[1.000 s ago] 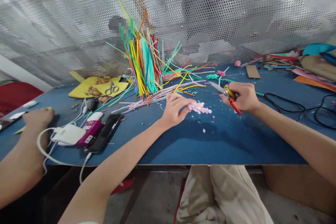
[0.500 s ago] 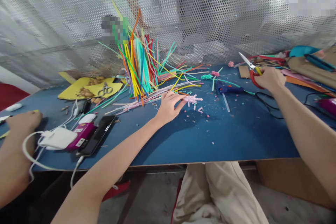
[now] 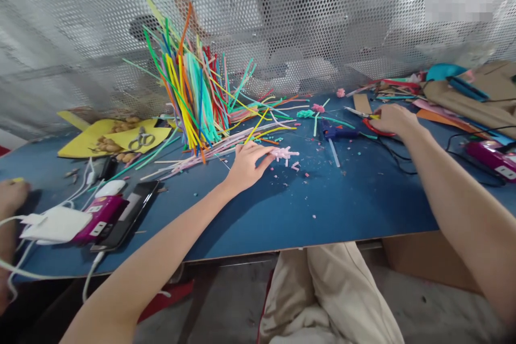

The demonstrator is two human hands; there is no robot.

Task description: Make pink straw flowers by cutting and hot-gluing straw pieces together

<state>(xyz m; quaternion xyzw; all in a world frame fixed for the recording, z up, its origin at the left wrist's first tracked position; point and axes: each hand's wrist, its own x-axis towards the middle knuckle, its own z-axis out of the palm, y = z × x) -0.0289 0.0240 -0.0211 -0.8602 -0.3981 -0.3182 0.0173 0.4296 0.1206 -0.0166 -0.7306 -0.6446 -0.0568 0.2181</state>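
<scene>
Between the thumb and fingers of my left hand (image 3: 246,165) is a light pink pipe-cleaner piece (image 3: 285,153) with short branches, held just over the table. Small pink cut bits (image 3: 295,165) lie beneath and beside it. My right hand (image 3: 397,119) is out at the right, closed around the red handles of a pair of scissors (image 3: 358,113). The blades point left, low over the tabletop; whether they touch it I cannot tell. A blue glue gun (image 3: 338,131) with a clear glue stick lies between my hands. Behind it are green (image 3: 305,114) and pink (image 3: 318,108) pipe-cleaner pieces.
A tall bundle of coloured pipe cleaners (image 3: 197,97) stands at the back before a perforated metal screen (image 3: 322,16). To the left are a phone (image 3: 131,215), a purple power strip (image 3: 102,217), cables, grey scissors (image 3: 141,140) on yellow sheets, and another person's hand (image 3: 12,196).
My right hand has lowered the scissors from a raised position towards the tabletop. My left hand keeps its pinch on the pink piece. The whole view has shifted slightly.
</scene>
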